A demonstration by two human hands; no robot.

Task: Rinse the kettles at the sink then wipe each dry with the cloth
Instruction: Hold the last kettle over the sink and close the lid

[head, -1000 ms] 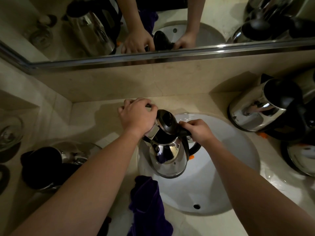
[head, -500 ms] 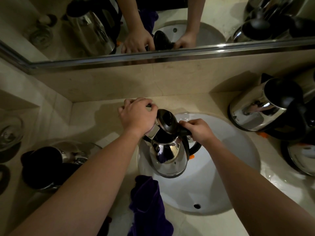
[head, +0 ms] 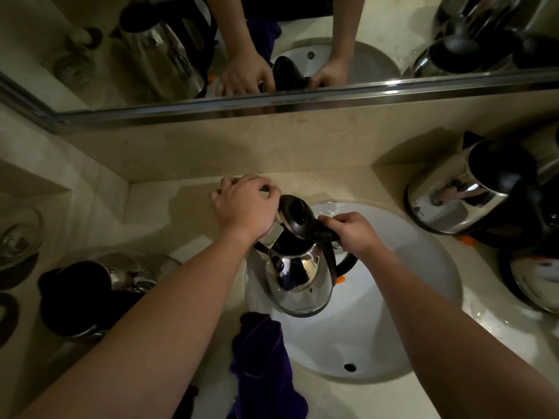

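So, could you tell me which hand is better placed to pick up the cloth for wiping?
Probably the left hand: the cloth hangs at the sink edge under that arm, while the right hand grips the kettle handle.

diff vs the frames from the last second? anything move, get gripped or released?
No visible change. The right hand grips the handle of the kettle over the sink, lid open, as before. The left hand stays curled over something at the back of the basin; what it holds is hidden. The purple cloth lies on the front rim as before, and the other kettles have not moved.
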